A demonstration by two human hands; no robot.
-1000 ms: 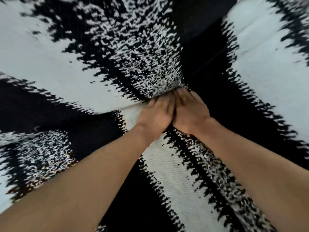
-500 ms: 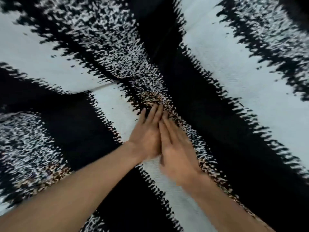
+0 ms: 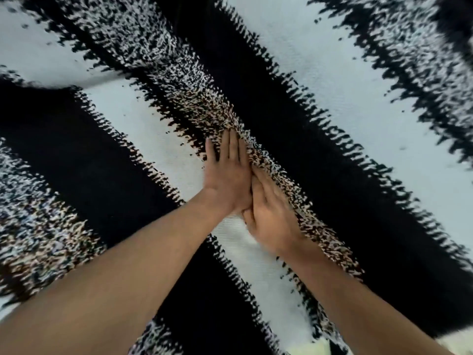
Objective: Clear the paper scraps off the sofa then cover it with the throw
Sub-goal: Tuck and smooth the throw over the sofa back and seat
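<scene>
My left hand (image 3: 226,172) lies flat on the throw (image 3: 358,85), palm down. Its fingers are straight, held close together and pointing away from me. My right hand (image 3: 272,216) is just beside it and nearer to me. Its fingers are straight too, and their tips touch the side of the left hand near the thumb. The right hand is blurred, so I cannot tell how hard it presses.

Its outer edge lies against a raised crease (image 3: 314,234) in the cloth. The crease runs on past the left fingertips.

The throw fills all I can see and hides whatever it lies on. Its wide black and white stripes, with speckled black, white and tan bands between them, run from upper left to lower right, and the crease follows one speckled band. The cloth's edges lie outside my view, so I cannot tell its long axis. At far left one white stripe overlaps a black one in a fold.
</scene>
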